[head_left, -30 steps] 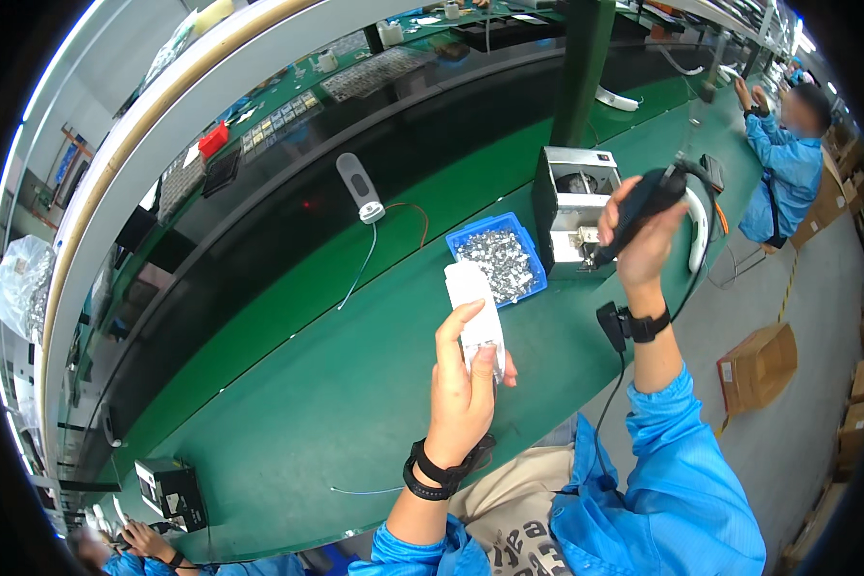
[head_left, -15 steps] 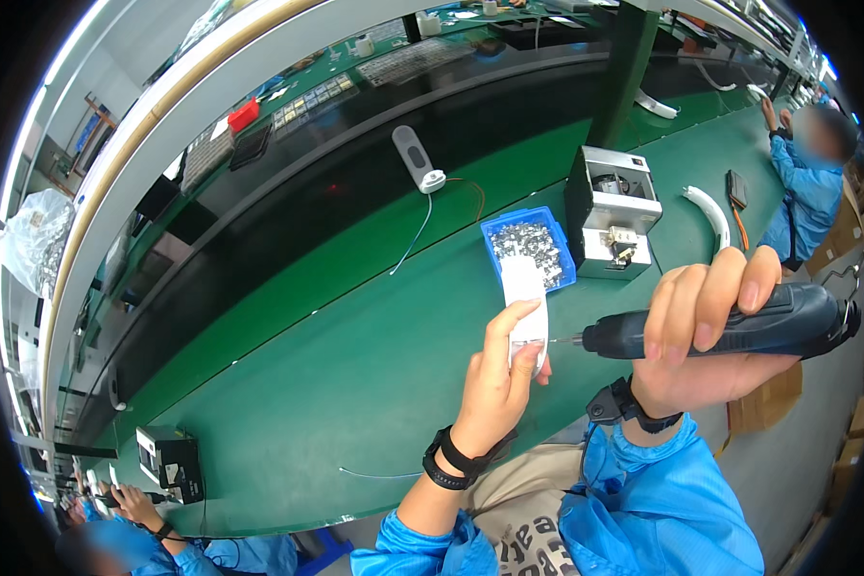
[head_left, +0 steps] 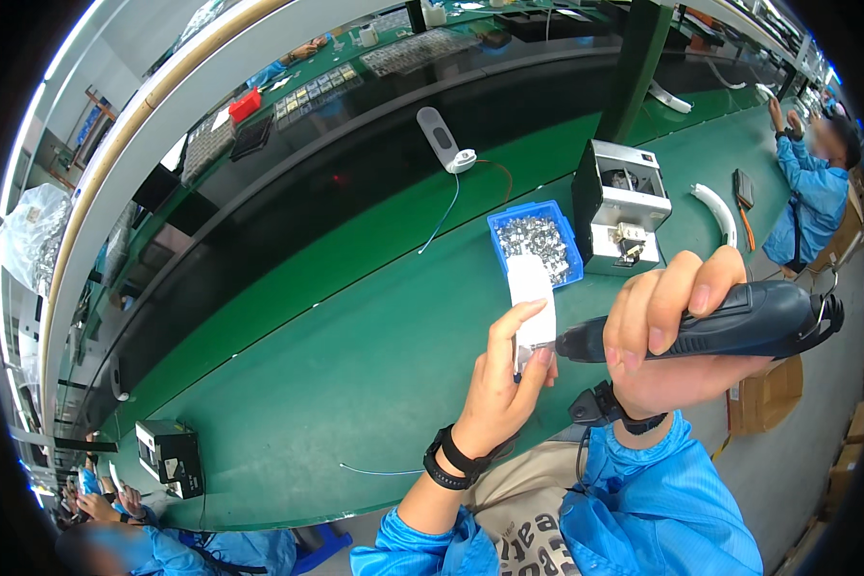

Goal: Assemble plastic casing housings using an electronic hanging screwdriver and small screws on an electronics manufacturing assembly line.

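My left hand [head_left: 499, 389] is closed around a white curved plastic piece [head_left: 532, 293], thumb near its lower end. My right hand [head_left: 677, 379] grips a dark electric screwdriver [head_left: 754, 315] held almost level. The screwdriver's nose meets the right side of the white piece, close to my left thumb; its bit tip is hidden there. Just beyond the piece stands a blue bin [head_left: 575, 254] of small metal parts [head_left: 533, 240], partly covered by the piece's upper end.
A black-and-silver machine [head_left: 620, 216] stands right of the bin. Farther right lie a white curved strip [head_left: 715, 213] and a dark tool with an orange end [head_left: 743, 192]. A white-grey device [head_left: 438, 139] with wires lies beyond. Co-workers in blue sit at both sides.
My right hand has brought the screwdriver left, from a small gap with its bit showing to right against the white piece. The white-grey device has shifted right and farther off.
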A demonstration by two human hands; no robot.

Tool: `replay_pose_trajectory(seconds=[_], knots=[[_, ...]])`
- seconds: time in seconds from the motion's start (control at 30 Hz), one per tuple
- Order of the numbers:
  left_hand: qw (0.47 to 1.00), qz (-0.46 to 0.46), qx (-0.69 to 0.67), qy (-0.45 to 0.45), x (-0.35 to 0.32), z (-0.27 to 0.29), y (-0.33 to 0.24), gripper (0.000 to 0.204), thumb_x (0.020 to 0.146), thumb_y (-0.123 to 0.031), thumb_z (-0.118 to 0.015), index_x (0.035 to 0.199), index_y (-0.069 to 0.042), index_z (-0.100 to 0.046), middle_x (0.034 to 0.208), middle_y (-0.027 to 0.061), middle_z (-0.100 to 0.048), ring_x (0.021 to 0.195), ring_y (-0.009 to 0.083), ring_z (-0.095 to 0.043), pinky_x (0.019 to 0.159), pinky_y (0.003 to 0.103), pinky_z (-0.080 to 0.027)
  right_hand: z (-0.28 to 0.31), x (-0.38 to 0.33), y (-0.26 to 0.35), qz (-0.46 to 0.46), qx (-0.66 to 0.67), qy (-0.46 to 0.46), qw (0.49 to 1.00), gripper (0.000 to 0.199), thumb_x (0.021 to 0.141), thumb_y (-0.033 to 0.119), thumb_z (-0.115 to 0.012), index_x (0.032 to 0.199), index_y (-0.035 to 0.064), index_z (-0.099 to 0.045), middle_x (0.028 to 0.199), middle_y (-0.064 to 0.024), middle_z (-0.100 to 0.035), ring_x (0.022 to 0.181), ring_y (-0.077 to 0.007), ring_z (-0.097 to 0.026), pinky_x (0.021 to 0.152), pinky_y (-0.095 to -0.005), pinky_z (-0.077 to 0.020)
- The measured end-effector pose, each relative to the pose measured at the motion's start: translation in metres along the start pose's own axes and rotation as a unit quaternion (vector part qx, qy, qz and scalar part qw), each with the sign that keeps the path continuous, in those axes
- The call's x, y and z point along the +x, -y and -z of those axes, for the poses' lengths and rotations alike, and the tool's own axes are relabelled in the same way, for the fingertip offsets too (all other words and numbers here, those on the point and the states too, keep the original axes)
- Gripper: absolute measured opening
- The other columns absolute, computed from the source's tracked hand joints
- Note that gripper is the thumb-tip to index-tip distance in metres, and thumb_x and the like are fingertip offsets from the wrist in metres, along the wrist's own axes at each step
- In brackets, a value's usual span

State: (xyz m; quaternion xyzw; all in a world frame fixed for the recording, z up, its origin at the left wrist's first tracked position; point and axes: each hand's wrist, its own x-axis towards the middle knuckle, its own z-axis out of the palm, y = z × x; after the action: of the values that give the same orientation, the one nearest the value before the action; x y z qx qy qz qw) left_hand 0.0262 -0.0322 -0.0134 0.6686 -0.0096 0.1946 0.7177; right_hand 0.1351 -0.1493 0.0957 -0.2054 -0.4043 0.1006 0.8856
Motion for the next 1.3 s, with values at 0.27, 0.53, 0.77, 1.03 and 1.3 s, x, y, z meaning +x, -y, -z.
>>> replay_pose_trajectory(seconds=[0.27, 0.53, 0.77, 1.03, 1.3], knots=[[0.999, 0.002, 0.021, -0.037, 0.002, -0.007, -0.001, 0.054, 0.102, 0.003, -0.053, 0.152, -0.006, -0.037, 0.087, 0.0091, -0.067, 0.073, 0.0164, -0.066, 0.068, 0.031, -0.054, -0.006, 0.000, 0.001, -0.020, -0.015, 0.015, 1.000, 0.069, 0.100, 0.070, -0.050, 0.098, 0.0004, -0.052, 0.076, -0.0199, -0.057, 0.059, -0.0328, -0.059, 0.052, -0.0453, -0.0512], [0.995, -0.038, 0.084, -0.034, 0.006, -0.005, -0.006, 0.056, 0.100, 0.005, -0.055, 0.152, -0.005, -0.038, 0.091, 0.0123, -0.069, 0.074, 0.0181, -0.070, 0.067, 0.033, -0.055, -0.011, 0.000, -0.003, -0.035, -0.033, 0.032, 0.998, 0.058, 0.104, 0.057, -0.051, 0.096, -0.0006, -0.053, 0.075, -0.0212, -0.058, 0.060, -0.0322, -0.059, 0.053, -0.0438, -0.0508], [0.981, -0.109, 0.159, -0.017, 0.011, -0.008, -0.005, 0.066, 0.094, 0.003, -0.063, 0.154, -0.002, -0.036, 0.109, 0.0200, -0.071, 0.080, 0.0287, -0.073, 0.071, 0.038, -0.055, -0.012, -0.001, 0.000, -0.036, -0.046, 0.021, 0.998, 0.058, 0.104, 0.057, -0.050, 0.096, -0.0005, -0.052, 0.075, -0.0205, -0.057, 0.059, -0.0303, -0.057, 0.051, -0.0408, -0.0482], [0.908, -0.007, 0.410, 0.086, 0.030, 0.008, -0.025, 0.056, 0.096, -0.020, -0.073, 0.145, -0.006, -0.047, 0.075, 0.0192, -0.072, 0.067, 0.0394, -0.072, 0.059, 0.045, -0.056, 0.025, -0.008, 0.025, -0.001, -0.186, -0.152, 0.971, 0.081, 0.099, 0.083, -0.029, 0.103, 0.0040, -0.049, 0.073, -0.0107, -0.053, 0.050, -0.0202, -0.052, 0.047, -0.0328, -0.0480], [0.651, -0.109, 0.738, -0.139, 0.070, 0.124, -0.002, 0.065, 0.084, -0.004, -0.073, 0.145, -0.024, -0.061, 0.134, 0.0171, -0.057, 0.130, 0.0358, -0.052, 0.117, 0.059, -0.034, 0.083, -0.059, 0.033, -0.018, -0.657, -0.140, 0.741, 0.061, 0.099, 0.011, -0.065, 0.150, -0.0075, -0.036, 0.137, -0.0206, -0.059, 0.131, -0.0302, -0.058, 0.112, -0.0453, -0.0450]])
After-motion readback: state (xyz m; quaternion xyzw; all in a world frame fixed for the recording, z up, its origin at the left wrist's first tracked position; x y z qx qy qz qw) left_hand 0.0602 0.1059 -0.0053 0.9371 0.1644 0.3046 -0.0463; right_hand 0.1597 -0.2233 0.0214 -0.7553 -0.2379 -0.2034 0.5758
